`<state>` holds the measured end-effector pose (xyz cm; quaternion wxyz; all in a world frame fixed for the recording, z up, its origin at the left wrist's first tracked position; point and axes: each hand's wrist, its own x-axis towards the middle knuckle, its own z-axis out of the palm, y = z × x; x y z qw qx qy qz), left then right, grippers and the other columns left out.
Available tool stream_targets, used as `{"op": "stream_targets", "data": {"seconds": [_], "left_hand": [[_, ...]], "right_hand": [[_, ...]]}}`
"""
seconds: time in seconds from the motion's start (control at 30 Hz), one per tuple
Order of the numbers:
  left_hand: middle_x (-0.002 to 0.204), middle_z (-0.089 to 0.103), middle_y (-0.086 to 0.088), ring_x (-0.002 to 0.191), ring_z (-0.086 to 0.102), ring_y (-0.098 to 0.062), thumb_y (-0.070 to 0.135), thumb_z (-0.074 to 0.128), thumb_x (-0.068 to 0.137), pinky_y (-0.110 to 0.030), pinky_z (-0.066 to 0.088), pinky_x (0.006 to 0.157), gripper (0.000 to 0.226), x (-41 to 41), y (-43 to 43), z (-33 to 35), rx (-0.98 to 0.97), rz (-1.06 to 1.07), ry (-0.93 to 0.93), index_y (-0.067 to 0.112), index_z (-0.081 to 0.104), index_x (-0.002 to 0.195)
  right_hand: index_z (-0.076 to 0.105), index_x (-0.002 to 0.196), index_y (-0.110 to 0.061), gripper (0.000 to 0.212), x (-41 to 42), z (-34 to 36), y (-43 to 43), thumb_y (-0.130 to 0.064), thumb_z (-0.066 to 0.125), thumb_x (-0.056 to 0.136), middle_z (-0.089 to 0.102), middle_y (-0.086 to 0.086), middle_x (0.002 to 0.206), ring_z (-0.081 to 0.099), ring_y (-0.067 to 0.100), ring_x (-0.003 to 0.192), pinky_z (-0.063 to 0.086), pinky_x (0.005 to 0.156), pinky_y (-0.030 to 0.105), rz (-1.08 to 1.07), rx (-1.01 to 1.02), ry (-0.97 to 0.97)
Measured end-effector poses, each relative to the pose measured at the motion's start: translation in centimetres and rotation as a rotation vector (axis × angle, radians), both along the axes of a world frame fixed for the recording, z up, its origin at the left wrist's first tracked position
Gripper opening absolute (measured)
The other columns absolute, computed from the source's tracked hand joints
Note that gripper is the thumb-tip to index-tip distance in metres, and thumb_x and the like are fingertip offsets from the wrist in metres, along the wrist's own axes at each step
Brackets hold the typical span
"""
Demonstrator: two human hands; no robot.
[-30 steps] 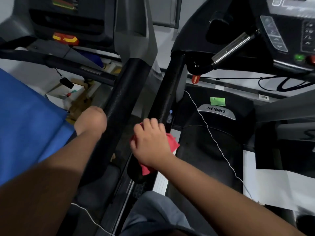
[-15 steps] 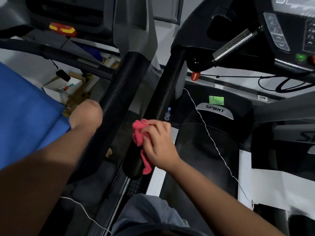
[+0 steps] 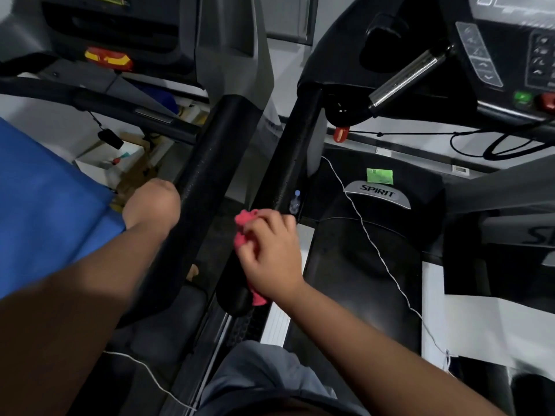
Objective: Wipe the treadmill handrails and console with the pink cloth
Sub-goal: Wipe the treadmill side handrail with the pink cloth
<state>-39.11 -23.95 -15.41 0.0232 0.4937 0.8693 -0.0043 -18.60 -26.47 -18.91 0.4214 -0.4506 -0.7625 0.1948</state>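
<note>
Right hand has fingers curled round the pink cloth, pinching it bunched against the black handrail near that rail's near end. Cloth sticks out left of the knuckles and a strip hangs below the palm, just beside the rail's rounded end cap.

Left hand sits against the left side of a 2nd, thicker handrail belonging to the neighbouring machine. Only its back shows; fingers are hidden behind the rail, so I cannot tell whether it grips or just rests.

The 2 rails run roughly parallel, far to near, with a narrow gap between them.

Right of the cloth: a small clear bottle just beside the rail, then the treadmill deck with a grey SPIRIT badge and a green sticker just past it. A thin white cord crosses the deck diagonally.

Far right: the console with button pads, a green button, a red one at the frame edge, and a silver grip bar slanting out from it. A red safety clip hangs under the console on a black cord.

Left edge: blue sheet. Far left, the 2nd machine's console has a red and yellow tab.
</note>
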Motion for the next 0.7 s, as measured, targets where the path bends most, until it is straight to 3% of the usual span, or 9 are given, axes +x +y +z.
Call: {"op": "stream_targets", "data": {"seconds": [0.1, 0.23, 0.3, 0.4, 0.5, 0.63, 0.7], "left_hand": [[0.107, 0.057, -0.031, 0.098, 0.055, -0.043, -0.005, 0.035, 0.094, -0.038, 0.038, 0.066, 0.022, -0.1, 0.0, -0.1, 0.052, 0.045, -0.056, -0.014, 0.052, 0.105], [0.106, 0.059, -0.029, 0.098, 0.055, -0.043, 0.005, 0.032, 0.098, -0.042, 0.038, 0.070, 0.028, 0.5, 0.0, 0.4, 0.146, 0.144, -0.182, -0.009, 0.055, 0.102], [0.107, 0.058, -0.029, 0.099, 0.054, -0.042, 0.007, 0.031, 0.098, -0.040, 0.037, 0.070, 0.028, 0.4, 0.1, 0.3, 0.167, 0.174, -0.217, -0.008, 0.055, 0.099], [0.103, 0.058, -0.029, 0.098, 0.054, -0.041, 0.003, 0.029, 0.097, -0.037, 0.033, 0.068, 0.027, 0.1, 0.2, -0.1, 0.147, 0.150, -0.204, -0.007, 0.054, 0.098], [0.098, 0.057, -0.028, 0.096, 0.055, -0.042, -0.002, 0.031, 0.095, -0.038, 0.034, 0.065, 0.024, 0.0, 0.1, -0.2, 0.106, 0.102, -0.143, -0.013, 0.052, 0.102], [0.102, 0.057, -0.032, 0.094, 0.055, -0.043, -0.006, 0.032, 0.093, -0.039, 0.037, 0.061, 0.022, 0.1, 0.0, -0.2, 0.089, 0.089, -0.114, -0.014, 0.051, 0.102], [0.106, 0.056, -0.034, 0.098, 0.054, -0.046, -0.005, 0.032, 0.095, -0.049, 0.045, 0.070, 0.024, 0.4, -0.1, 0.1, 0.100, 0.091, -0.125, -0.016, 0.051, 0.106]], "right_hand": [[0.067, 0.084, -0.016, 0.029, -1.0, 0.8, -0.1, -0.032, 0.045, 0.075, 0.061, 0.001, 0.094, 0.046, 0.023, 0.087, 0.040, 0.073, 0.033, 0.002, 0.052, -0.144], [0.055, 0.087, -0.025, 0.016, 1.0, -1.6, -0.2, -0.024, 0.043, 0.076, 0.046, -0.004, 0.104, 0.042, 0.019, 0.102, 0.035, 0.092, 0.025, 0.096, -0.126, 0.261], [0.045, 0.087, -0.032, 0.015, 1.4, -3.3, -0.7, -0.024, 0.038, 0.076, 0.039, -0.002, 0.106, 0.042, 0.018, 0.105, 0.037, 0.096, 0.028, 0.061, -0.291, 0.451], [0.041, 0.085, -0.033, 0.012, 0.5, -3.9, -1.4, -0.031, 0.037, 0.073, 0.043, 0.007, 0.096, 0.043, 0.017, 0.088, 0.039, 0.085, 0.033, -0.077, -0.612, 0.738], [0.042, 0.082, -0.022, 0.017, -0.6, -3.5, -0.3, -0.033, 0.047, 0.071, 0.049, -0.001, 0.082, 0.047, 0.010, 0.076, 0.040, 0.076, 0.026, -0.203, -0.949, 1.080], [0.056, 0.072, -0.020, 0.022, -1.0, -3.6, 1.5, -0.029, 0.046, 0.089, 0.057, -0.001, 0.065, 0.055, 0.016, 0.063, 0.046, 0.066, 0.027, -0.283, -1.311, 1.119], [0.052, 0.075, -0.021, 0.026, -0.8, -4.2, 1.9, -0.030, 0.042, 0.096, 0.057, -0.002, 0.064, 0.056, 0.014, 0.059, 0.047, 0.059, 0.024, -0.259, -1.423, 1.113]]}}
